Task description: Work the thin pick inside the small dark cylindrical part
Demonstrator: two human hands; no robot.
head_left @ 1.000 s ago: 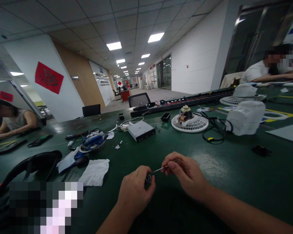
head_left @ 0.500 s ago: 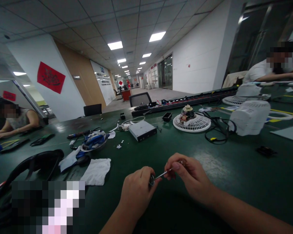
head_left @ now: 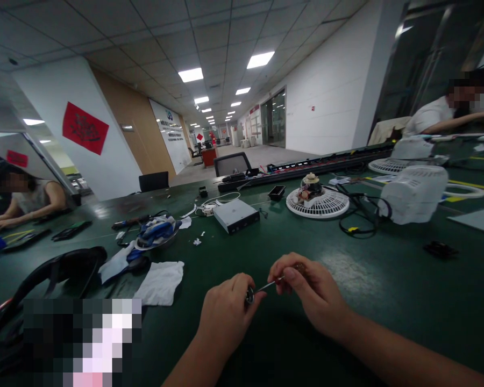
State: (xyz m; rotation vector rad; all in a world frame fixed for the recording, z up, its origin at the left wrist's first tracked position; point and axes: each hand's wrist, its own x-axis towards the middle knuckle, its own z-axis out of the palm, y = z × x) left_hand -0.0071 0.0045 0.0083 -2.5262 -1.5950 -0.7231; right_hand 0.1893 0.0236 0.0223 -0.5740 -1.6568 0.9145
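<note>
My left hand (head_left: 225, 307) is closed around a small round part (head_left: 249, 294) with a dark, shiny rim; most of it is hidden by the fingers. In my right hand (head_left: 318, 295) is a screwdriver (head_left: 269, 285), its brownish see-through handle mostly covered by the curled fingers. The thin metal shaft points left and down toward the round part. Whether the tip touches the part I cannot tell. Both hands are just above the green table (head_left: 266, 349), close together.
Ahead lies a silver disc drive (head_left: 234, 216). To its right are a white fan grille with a motor (head_left: 318, 205) and a white housing (head_left: 417, 196) with black cable. On the left are crumpled tissue (head_left: 161, 284), blue gloves (head_left: 157, 231) and a black padded band (head_left: 60, 263). Two people sit farther off.
My right hand has shifted very slightly left, and the screwdriver shaft lies a little differently against the round part. Both hands keep their hold.
</note>
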